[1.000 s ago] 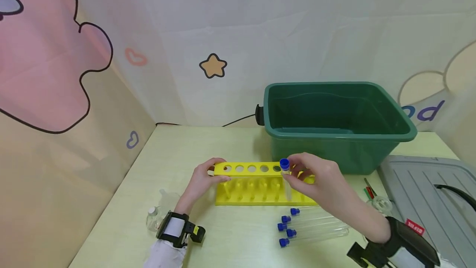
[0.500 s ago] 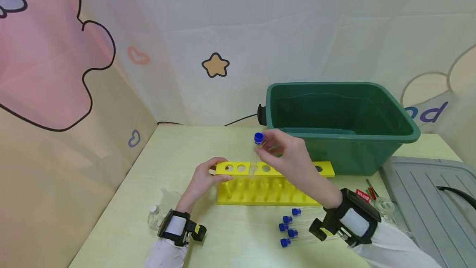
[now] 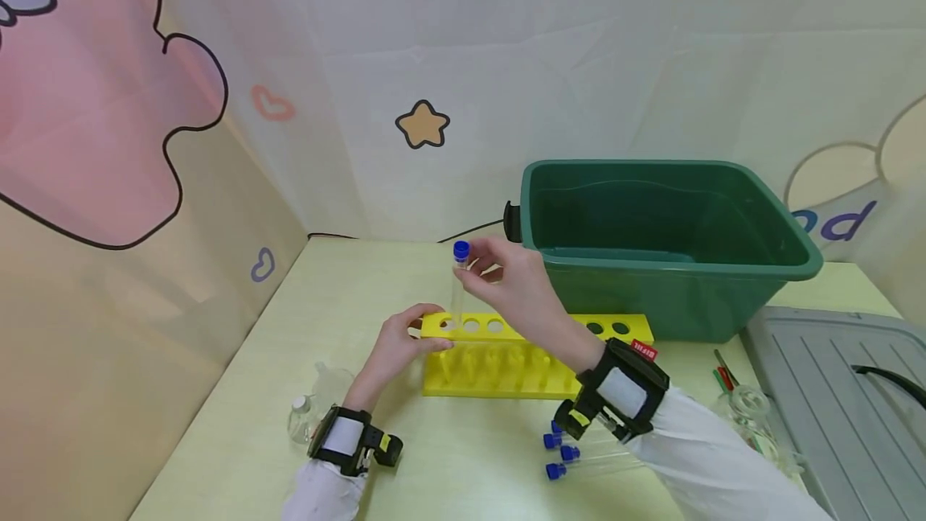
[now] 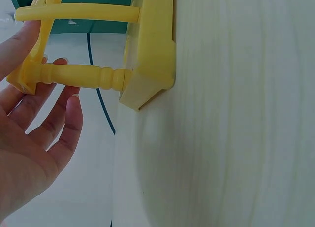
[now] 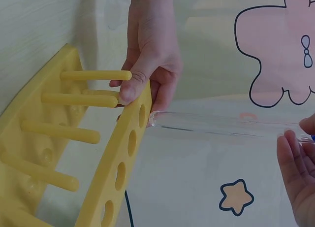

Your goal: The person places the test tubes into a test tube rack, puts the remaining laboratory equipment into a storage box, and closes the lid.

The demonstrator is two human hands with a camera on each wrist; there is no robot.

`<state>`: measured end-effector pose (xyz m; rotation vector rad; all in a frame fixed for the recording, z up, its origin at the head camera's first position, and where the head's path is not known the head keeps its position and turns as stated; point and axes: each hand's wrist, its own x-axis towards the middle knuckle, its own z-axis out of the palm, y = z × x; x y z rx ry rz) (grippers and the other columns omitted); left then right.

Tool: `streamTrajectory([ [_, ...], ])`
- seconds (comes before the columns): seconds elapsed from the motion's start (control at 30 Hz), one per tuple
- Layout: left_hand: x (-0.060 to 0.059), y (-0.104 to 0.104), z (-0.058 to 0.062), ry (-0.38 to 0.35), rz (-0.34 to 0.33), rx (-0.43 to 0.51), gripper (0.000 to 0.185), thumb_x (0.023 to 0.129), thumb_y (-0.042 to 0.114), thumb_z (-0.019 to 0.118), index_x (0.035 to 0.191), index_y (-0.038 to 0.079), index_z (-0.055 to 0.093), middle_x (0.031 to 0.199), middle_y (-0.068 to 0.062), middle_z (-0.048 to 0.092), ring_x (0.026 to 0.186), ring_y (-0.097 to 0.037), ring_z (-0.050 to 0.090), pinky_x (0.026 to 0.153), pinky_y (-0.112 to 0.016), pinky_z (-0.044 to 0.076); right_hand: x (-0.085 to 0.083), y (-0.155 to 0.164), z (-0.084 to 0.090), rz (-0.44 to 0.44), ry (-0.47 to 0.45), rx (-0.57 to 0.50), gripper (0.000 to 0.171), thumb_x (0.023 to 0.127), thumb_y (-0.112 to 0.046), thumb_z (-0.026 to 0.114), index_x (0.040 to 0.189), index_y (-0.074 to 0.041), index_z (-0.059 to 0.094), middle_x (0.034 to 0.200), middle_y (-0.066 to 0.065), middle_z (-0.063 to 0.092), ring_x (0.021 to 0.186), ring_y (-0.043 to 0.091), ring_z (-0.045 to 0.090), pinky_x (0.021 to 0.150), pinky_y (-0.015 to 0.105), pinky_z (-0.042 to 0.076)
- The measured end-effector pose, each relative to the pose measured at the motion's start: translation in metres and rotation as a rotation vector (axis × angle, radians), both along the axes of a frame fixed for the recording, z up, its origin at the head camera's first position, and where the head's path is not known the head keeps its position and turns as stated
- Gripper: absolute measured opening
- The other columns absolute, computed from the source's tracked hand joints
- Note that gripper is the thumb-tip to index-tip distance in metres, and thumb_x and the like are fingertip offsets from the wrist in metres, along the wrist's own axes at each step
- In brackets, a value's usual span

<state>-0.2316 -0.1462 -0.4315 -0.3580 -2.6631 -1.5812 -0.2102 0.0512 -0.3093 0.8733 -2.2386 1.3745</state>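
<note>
Head view: right hand (image 3: 510, 276) pinches a capped tube (image 3: 458, 289) roughly upright by the yellow rack's (image 3: 492, 381) left end, left hand (image 3: 394, 346) gripping that end. Looks like racking; next probably needs lining up, then lowering.

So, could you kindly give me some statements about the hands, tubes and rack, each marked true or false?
1. The right hand holds a blue-capped tube. True.
2. The left hand grips one end of the yellow rack. True.
3. The held tube is fully seated. False: most of it is above the rack.
4. Loose tubes lie on the table. True.
5. Those tubes are capped in red. False: the visible caps are blue.
6. The rack stands inside a bin. False: the green bin is behind it.
</note>
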Motion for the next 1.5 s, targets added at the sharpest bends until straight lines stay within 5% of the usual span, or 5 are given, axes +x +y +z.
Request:
streamTrajectory([
  [0.47, 0.001, -0.002, -0.002, -0.011, 0.009, -0.006, 0.044, 0.071, 0.022, 0.078, 0.111, 0.015, 0.063, 0.096, 0.003, 0.059, 0.089, -0.023, 0.045, 0.068, -0.035, 0.039, -0.010, -0.015, -0.014, -0.011, -0.008, 0.053, 0.021, 0.081, -0.004, 0.068, 0.099, -0.001, 0.059, 0.086, 0.005, 0.062, 0.072, 0.012, 0.057, 0.064, 0.021, 0.048],
  [1.5, 0.001, -0.002, 0.001, -0.012, -0.005, 0.009, 0.045, 0.070, 0.025, 0.079, 0.111, 0.016, 0.063, 0.101, 0.003, 0.058, 0.091, -0.022, 0.045, 0.067, -0.036, 0.039, -0.016, -0.019, -0.046, -0.054, -0.193, 0.190, 0.024, 0.081, -0.010, 0.068, 0.103, -0.003, 0.061, 0.091, 0.003, 0.062, 0.068, 0.013, 0.052, 0.055, 0.022, 0.046],
])
